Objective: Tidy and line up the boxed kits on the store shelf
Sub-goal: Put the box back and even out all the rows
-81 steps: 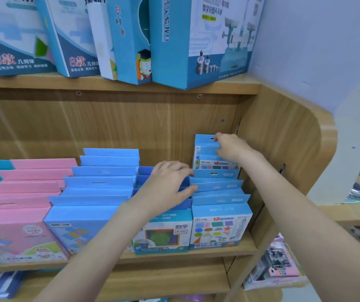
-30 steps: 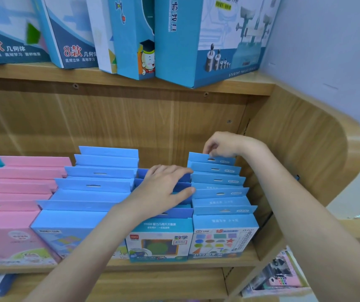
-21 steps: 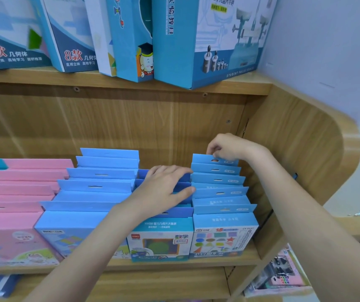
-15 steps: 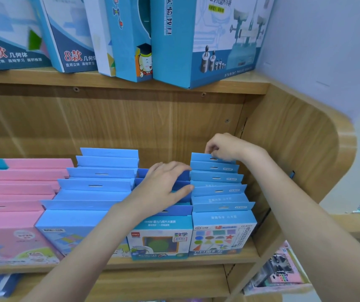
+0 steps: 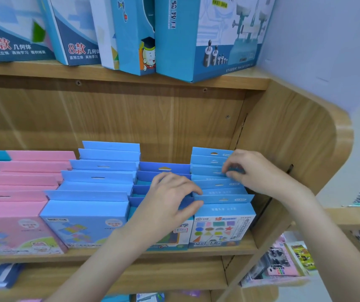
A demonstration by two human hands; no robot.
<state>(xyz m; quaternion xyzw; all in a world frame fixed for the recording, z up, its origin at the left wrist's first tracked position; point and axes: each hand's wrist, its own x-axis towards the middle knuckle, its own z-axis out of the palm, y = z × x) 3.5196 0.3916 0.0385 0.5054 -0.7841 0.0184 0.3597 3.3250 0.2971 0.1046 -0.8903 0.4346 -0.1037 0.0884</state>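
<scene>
Four rows of boxed kits stand front to back on the wooden shelf (image 5: 196,253): pink kits (image 5: 11,232), light blue kits (image 5: 87,223), darker blue kits (image 5: 163,168) and shape-print kits (image 5: 222,225) at the far right. My left hand (image 5: 170,201) lies over the darker blue row, with thumb and forefinger closed round a front kit's top tab. My right hand (image 5: 251,171) reaches in along the shelf's side wall. It pinches the top tab of a shape-print kit near the middle of its row. The tabs in the right row sit stepped and close together.
Large blue boxes (image 5: 207,40) stand on the shelf above, overhanging its edge. The curved wooden side panel (image 5: 294,138) closes the shelf on the right, close to my right wrist. More packaged toys (image 5: 279,264) lie on lower shelves.
The raised rear kit in the right row has gone down level with the others. My right hand moved forward from the rear kit's tab to one further up the row. My left hand shifted slightly forward.
</scene>
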